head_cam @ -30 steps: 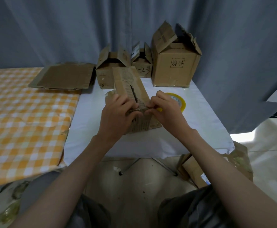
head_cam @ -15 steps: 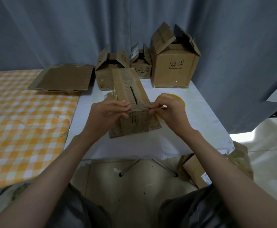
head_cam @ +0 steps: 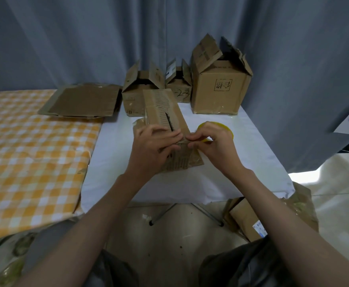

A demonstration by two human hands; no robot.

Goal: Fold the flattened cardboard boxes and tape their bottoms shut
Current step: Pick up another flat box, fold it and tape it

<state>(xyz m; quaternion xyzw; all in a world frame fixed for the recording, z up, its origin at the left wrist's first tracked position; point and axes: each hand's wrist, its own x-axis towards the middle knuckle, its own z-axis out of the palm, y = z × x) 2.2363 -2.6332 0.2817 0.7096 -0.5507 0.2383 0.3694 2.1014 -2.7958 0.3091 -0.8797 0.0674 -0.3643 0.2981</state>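
Observation:
A small worn cardboard box (head_cam: 165,112) stands bottom-up on the white table (head_cam: 252,146), its two bottom flaps folded shut with a dark slit between them. My left hand (head_cam: 155,146) lies over its near left corner, fingers pressing along the near top edge. My right hand (head_cam: 213,143) pinches at the box's near right corner; what it pinches is too small to tell. A yellow tape roll (head_cam: 226,129) lies on the table behind my right hand, mostly hidden by it.
Three folded boxes stand at the back of the table: a small one (head_cam: 137,96), a smaller one (head_cam: 178,88) and a tall one (head_cam: 219,88). Flattened cardboard (head_cam: 82,101) lies on the orange checked cloth (head_cam: 24,154). More cardboard (head_cam: 246,218) sits on the floor at the right.
My left hand slid from the box's left side over onto its near top edge, fingers now meeting my right hand's fingertips. The box has barely moved.

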